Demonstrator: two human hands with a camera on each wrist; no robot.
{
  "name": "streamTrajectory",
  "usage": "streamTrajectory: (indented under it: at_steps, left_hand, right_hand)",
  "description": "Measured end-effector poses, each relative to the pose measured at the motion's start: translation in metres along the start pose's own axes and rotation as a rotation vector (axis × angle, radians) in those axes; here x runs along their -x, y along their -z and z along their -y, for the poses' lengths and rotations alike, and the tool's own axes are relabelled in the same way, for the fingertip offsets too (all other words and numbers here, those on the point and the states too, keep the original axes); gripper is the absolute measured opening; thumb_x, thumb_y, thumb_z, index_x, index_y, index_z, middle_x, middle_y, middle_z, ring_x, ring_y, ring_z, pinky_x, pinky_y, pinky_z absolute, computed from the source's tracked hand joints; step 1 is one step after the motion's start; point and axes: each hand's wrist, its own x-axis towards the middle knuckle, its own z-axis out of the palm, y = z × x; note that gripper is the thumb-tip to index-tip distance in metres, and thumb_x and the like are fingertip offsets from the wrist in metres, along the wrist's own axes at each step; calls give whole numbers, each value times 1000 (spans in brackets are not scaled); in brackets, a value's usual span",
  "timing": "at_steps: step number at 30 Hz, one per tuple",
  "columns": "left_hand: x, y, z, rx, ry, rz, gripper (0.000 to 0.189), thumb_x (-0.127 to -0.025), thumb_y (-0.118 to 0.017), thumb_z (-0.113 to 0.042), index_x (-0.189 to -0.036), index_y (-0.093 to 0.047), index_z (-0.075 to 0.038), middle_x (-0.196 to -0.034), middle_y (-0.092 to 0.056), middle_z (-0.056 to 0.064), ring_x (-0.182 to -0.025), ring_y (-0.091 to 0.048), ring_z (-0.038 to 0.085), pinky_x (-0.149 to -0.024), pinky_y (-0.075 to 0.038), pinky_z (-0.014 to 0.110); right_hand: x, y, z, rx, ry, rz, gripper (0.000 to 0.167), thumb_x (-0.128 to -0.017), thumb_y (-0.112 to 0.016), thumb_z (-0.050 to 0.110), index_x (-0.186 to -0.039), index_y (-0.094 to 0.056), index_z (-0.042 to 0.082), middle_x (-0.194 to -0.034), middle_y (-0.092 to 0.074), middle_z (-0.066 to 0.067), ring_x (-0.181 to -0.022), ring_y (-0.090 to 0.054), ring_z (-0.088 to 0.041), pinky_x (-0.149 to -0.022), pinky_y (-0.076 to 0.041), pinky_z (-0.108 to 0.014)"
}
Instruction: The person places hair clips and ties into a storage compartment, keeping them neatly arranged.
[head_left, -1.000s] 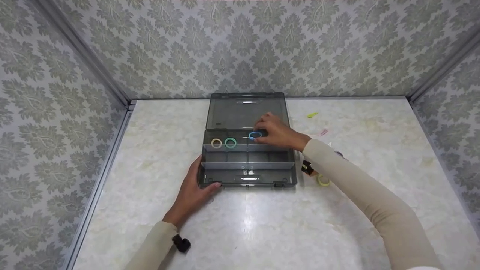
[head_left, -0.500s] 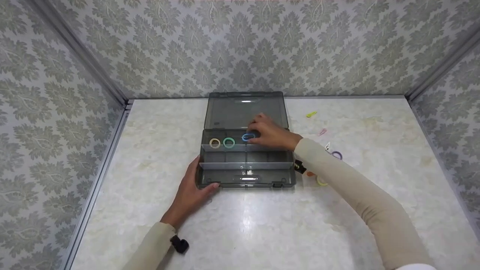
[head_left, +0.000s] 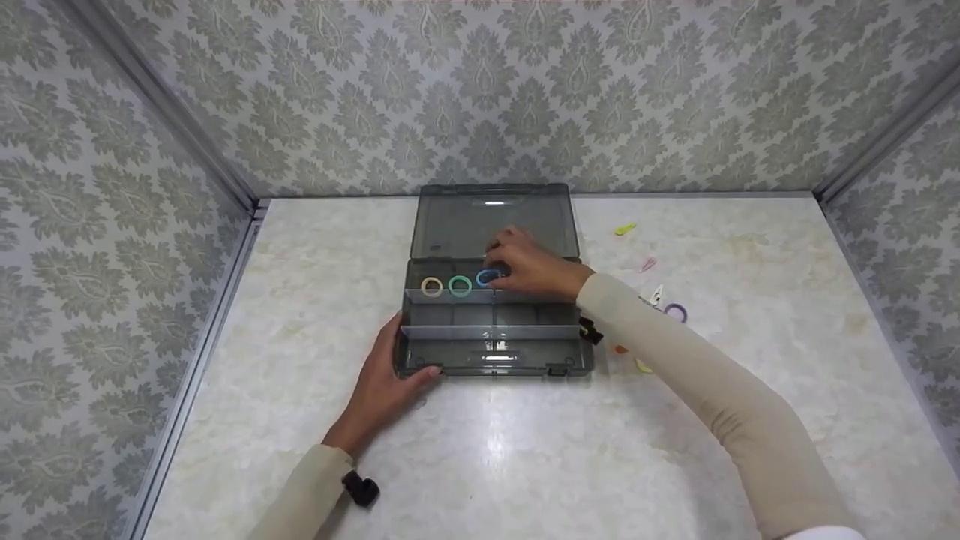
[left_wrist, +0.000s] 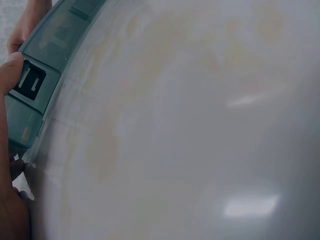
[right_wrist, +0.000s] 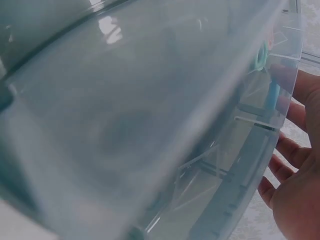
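Observation:
A smoky clear divider box (head_left: 450, 352) lies on the table with its lid (head_left: 465, 217) folded back. My left hand (head_left: 380, 382) holds the box's front left corner, thumb on the front edge; in the left wrist view the thumb (left_wrist: 11, 72) sits beside a latch (left_wrist: 31, 80). My right hand (head_left: 536, 266) is over the back row and pinches a small blue hair tie (head_left: 486, 277) between thumb and fingers. Just left of it, a green hair tie (head_left: 460, 286) and a beige one (head_left: 432, 286) stand in the same row, near the divider (head_left: 420, 295).
Right of the box lie a yellow hair clip (head_left: 625, 229), a pink clip (head_left: 649, 263), a white clip (head_left: 657, 295) and a purple hair tie (head_left: 676, 312). An orange thing (head_left: 620, 349) and a yellow hair tie (head_left: 643, 366) are partly hidden by the right sleeve.
My right hand has moved left along the back row with the blue hair tie, bringing it close to the green one. The left hand stays at the box corner.

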Motion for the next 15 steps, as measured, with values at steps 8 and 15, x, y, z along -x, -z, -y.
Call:
streamTrajectory:
  at_steps: [8,15]
  left_hand:
    - [0,1,0,-5,3,-1,117,-89,-89,-60,-177,-21,-24,-178,-34,5,-165,-29,26,-133,-25,54]
    - [0,1,1,-13,-24,4,117,-89,-91,-53,-177,-21,-20,-179,-32,9,-166,-29,31,-132,-27,56]
  right_hand:
    - [-5,0,4,28,-10,48,38,-99,-86,26,-130,-80,4,-152,-60,-20,-147,-44,-39,-125,-32,-60]
    - [-1,-1,1,17,9,55,44,-100,-85,25,-139,-76,6,-161,-54,-21,-159,-33,-42,-130,-21,-66]
